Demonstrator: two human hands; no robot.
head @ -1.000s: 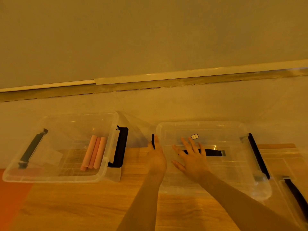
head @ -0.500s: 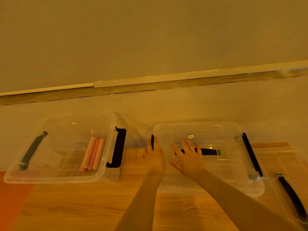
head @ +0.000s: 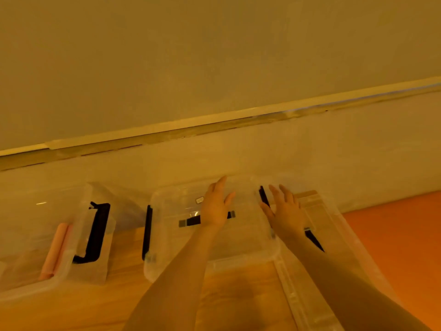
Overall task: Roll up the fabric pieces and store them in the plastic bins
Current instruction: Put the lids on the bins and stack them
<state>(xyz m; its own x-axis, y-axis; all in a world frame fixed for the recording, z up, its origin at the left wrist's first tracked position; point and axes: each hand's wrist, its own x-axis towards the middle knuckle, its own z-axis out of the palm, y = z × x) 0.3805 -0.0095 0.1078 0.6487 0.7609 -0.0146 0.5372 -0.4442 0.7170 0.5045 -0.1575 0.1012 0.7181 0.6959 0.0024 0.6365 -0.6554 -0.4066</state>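
Where the head view looked down on the wooden bench (head: 124,304), the following stood recorded.

Item: left bin (head: 35,235), clear plastic, lidless, toward the bench's left edge, black handle (head: 95,232) on its right end. It held pink fabric rolls (head: 56,252), lying side by side against its right wall; their exact number could not be told.

Item: middle bin (head: 167,235), clear plastic, at the bench's far middle, black latch (head: 147,231) at its left end. A clear lid appeared to sit on it; no fabric could be made out inside.

Item: third bin or lid (head: 319,225), clear plastic, at the right, partly hidden by the forearm; contents not discernible.

Item: left hand (head: 216,206), fingers straight and slightly spread, palm down on the middle bin's top.

Item: right hand (head: 285,211), fingers straight and spread, at the middle bin's right end, gripping nothing.

Progress, as judged: some rolls stored in the left bin. No loose fabric lay in sight, so what remained could not be counted.

Markings: small white sticker (head: 199,200) on the middle bin, printing too small to read. No brand was legible.
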